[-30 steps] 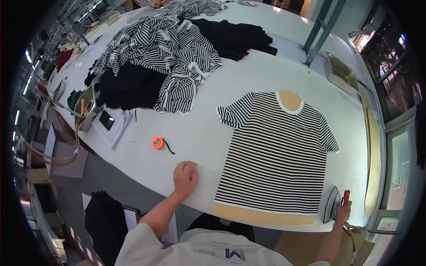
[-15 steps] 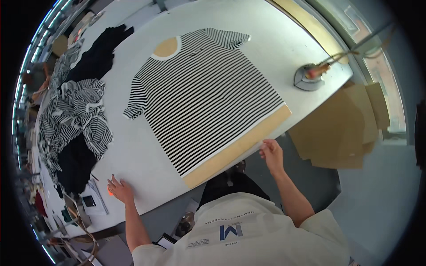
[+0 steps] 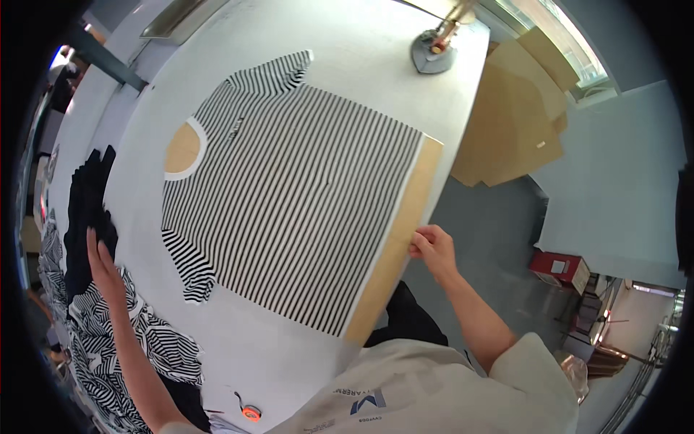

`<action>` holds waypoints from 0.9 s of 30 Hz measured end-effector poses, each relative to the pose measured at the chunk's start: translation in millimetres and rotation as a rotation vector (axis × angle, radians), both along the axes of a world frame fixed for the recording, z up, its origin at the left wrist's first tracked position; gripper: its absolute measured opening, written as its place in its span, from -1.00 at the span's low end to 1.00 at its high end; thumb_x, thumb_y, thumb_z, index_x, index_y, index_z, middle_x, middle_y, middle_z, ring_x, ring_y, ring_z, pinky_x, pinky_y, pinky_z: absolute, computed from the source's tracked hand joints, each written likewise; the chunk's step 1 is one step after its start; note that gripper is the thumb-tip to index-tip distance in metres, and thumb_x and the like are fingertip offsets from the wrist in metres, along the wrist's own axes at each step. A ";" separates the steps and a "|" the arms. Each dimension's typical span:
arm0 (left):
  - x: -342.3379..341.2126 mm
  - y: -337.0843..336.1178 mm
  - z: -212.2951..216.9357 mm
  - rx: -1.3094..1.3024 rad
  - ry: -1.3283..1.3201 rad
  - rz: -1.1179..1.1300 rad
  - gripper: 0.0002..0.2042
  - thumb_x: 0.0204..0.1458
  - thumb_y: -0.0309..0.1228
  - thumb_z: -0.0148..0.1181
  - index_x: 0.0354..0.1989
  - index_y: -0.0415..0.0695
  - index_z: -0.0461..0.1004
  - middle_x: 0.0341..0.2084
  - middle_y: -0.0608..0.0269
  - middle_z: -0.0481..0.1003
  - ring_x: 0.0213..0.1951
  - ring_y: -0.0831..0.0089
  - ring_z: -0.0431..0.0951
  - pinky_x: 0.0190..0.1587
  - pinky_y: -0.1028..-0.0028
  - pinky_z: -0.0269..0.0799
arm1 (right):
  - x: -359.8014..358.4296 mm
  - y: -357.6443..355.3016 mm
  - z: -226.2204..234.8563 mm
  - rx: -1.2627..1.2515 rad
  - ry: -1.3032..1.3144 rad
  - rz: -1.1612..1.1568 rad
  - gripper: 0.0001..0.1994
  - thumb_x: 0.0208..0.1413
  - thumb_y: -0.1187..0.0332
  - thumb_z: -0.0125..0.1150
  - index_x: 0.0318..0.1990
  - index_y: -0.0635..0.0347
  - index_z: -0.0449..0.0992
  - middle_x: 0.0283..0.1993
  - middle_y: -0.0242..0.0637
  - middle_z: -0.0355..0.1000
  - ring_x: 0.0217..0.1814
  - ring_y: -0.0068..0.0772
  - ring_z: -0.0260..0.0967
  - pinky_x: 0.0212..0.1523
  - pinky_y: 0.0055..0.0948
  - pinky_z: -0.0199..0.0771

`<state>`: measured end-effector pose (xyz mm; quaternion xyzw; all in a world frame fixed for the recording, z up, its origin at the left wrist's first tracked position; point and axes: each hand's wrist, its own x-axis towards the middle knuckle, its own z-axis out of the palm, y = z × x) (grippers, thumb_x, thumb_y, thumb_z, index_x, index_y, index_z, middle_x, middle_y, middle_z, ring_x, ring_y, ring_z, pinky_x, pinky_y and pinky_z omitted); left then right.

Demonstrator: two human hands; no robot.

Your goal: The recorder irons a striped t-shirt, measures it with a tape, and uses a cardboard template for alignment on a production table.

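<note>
A black-and-white striped T-shirt (image 3: 303,195) lies flat on the white table, its neck to the left. Inside it is a tan board (image 3: 394,242), showing at the neck and past the hem. Beside the board's outer edge is my right hand (image 3: 435,253), its fingers closed in a pinch; what they hold, if anything, is hidden. My left hand (image 3: 106,273) reaches over the pile at the left, fingers stretched out, next to a black garment (image 3: 87,210). Below it lie crumpled striped garments (image 3: 137,333). An orange tape measure (image 3: 251,413) rests near the table's front edge.
An iron (image 3: 434,52) with a hanging cord stands at the far right corner of the table (image 3: 282,376). Brown cardboard sheets (image 3: 506,116) lie beyond the table's right edge. A red box (image 3: 560,271) sits farther right. A metal tray (image 3: 181,18) is at the back left.
My left hand has left the tape measure and moved to the garment pile. My view has turned, so the shirt appears rotated. My right hand stays by the board's edge.
</note>
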<state>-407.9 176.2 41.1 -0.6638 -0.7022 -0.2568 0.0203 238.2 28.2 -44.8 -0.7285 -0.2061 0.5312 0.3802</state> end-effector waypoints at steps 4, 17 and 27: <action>88.7 135.9 -35.7 0.001 -0.091 -0.153 -0.56 0.42 -0.27 -0.16 0.35 -0.25 0.27 0.29 0.04 0.37 0.27 0.16 0.40 0.30 0.38 0.26 | -16.4 -1.3 13.7 -0.055 -0.193 -0.095 -0.84 0.21 0.47 0.19 -0.15 0.42 0.52 -0.35 -0.22 0.49 -0.39 -0.53 0.44 -0.31 -0.58 0.55; 187.4 318.6 -145.0 -0.195 -0.028 -0.728 -0.30 0.34 0.22 -0.39 0.43 -0.02 0.22 0.41 0.41 0.25 0.46 0.34 0.11 0.49 0.30 -0.08 | -47.0 4.3 15.5 -0.156 -0.379 -0.182 -0.83 0.24 0.40 0.22 -0.17 0.38 0.53 -0.35 -0.22 0.51 -0.38 -0.49 0.48 -0.30 -0.53 0.57; 187.1 328.1 -160.6 -0.200 0.129 -0.707 -0.25 0.31 0.29 -0.54 0.48 0.07 0.12 0.45 0.51 0.16 0.52 0.40 -0.06 0.54 0.28 -0.32 | -42.4 8.3 8.7 -0.221 -0.466 -0.217 -0.74 0.32 0.24 0.14 -0.27 0.30 0.49 -0.41 -0.30 0.43 -0.46 -0.54 0.35 -0.37 -0.53 0.45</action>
